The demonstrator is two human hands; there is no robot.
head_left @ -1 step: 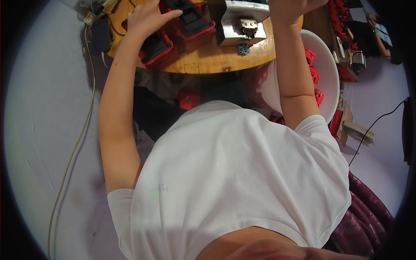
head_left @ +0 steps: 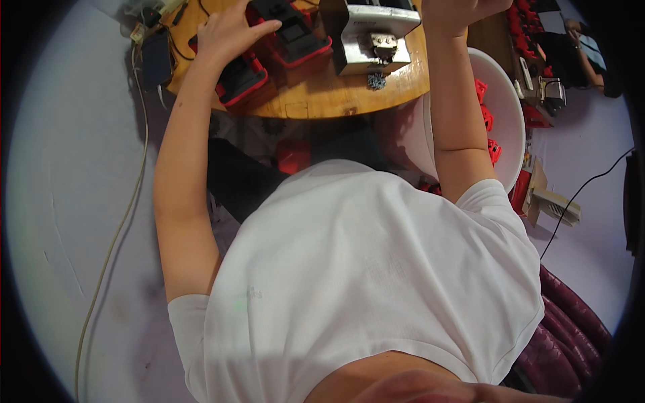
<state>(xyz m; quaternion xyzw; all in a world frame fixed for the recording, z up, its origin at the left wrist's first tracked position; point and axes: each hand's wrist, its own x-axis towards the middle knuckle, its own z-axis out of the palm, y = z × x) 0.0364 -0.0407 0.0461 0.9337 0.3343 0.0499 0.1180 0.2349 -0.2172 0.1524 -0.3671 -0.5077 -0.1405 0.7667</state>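
My left hand (head_left: 232,32) is over the far left of the wooden table (head_left: 316,106), thumb stretched out to the right and fingers apart. Below its wrist lies a red-rimmed black moulded piece (head_left: 243,82). A larger red-and-black piece (head_left: 299,39) sits just right of the thumb. My right hand (head_left: 463,12) is raised past the table's right side, cut off by the upper edge; most of its fingers are out of view. Between the hands stands a silver metal box device (head_left: 344,54) with a small metal block (head_left: 384,47) on its front. Small bluish-grey bits (head_left: 376,81) lie before it.
A large white bucket (head_left: 516,114) holding red plastic parts (head_left: 494,152) stands below my right forearm. A dark flat device (head_left: 157,59) is left of the table. A cable (head_left: 119,232) crosses the floor. Another person (head_left: 586,57) is at the far right.
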